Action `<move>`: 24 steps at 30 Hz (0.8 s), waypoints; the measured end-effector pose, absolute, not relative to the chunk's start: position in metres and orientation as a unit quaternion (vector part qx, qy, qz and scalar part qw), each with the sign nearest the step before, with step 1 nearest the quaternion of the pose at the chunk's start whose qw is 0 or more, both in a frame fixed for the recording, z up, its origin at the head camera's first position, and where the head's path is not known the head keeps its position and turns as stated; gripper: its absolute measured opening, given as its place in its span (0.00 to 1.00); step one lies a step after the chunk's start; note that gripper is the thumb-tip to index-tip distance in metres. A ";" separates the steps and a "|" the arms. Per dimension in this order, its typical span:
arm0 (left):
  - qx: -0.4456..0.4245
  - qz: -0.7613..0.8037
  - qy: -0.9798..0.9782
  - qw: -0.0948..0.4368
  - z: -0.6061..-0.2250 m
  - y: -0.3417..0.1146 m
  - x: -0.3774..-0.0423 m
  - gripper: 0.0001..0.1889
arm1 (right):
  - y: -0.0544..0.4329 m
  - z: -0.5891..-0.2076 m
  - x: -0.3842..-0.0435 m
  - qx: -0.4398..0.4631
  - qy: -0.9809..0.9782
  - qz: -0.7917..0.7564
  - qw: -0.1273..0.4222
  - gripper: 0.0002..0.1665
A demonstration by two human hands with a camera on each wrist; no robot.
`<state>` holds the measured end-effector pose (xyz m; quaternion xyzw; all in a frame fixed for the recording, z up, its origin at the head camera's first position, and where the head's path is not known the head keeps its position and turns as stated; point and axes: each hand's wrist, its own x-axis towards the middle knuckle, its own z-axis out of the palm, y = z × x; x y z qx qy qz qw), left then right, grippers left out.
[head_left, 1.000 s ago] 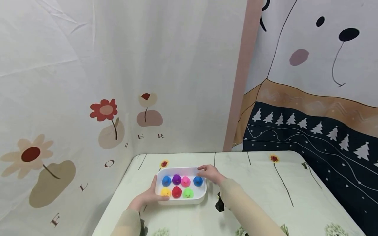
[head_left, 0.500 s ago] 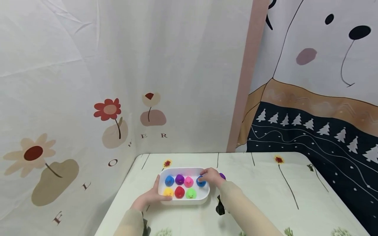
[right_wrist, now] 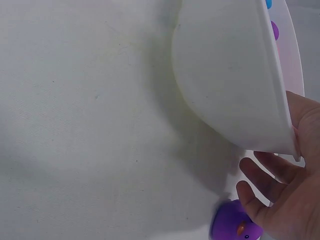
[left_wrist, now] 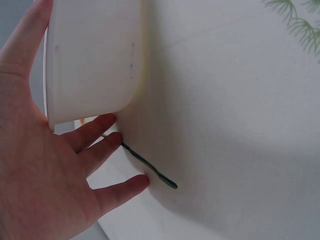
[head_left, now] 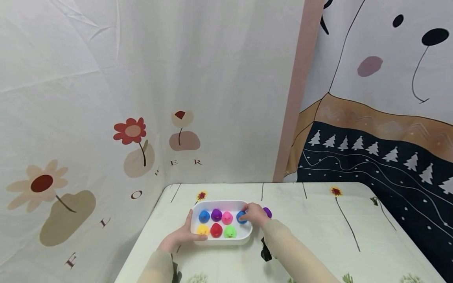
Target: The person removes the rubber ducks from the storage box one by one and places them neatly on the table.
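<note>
A white plastic tray (head_left: 222, 242) sits on the table, with several small toy ducks in it. Blue (head_left: 204, 216), purple (head_left: 216, 215) and pink (head_left: 227, 217) ducks form the far row; yellow (head_left: 203, 229), red (head_left: 216, 230) and green (head_left: 230, 232) ones the near row. My left hand (head_left: 182, 235) holds the tray's left end, thumb along the front rim, other fingers outside the wall. At the right end, my right hand (head_left: 255, 214) reaches over the rim and pinches another blue duck (head_left: 242, 217), partly hidden. Its lower fingers stay outside the tray (right_wrist: 230, 75).
A purple duck (head_left: 267, 212) lies on the table just beyond the right wrist, also low in the right wrist view. A black object (head_left: 265, 251) shows by the right forearm. Printed cloth walls (head_left: 226, 98) rise behind and left of the table (head_left: 304, 236).
My right hand has come down over the right-hand blue duck, and its fingers have closed in on it. The purple duck beyond the wrist has come into sight. The left hand keeps its hold.
</note>
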<state>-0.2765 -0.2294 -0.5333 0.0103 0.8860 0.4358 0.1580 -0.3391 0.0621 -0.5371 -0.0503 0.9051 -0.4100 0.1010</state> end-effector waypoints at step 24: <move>0.011 0.436 0.887 0.149 -0.533 -0.229 -0.275 0.68 | 0.063 -0.544 -0.342 -0.066 0.909 -0.404 0.077 0.15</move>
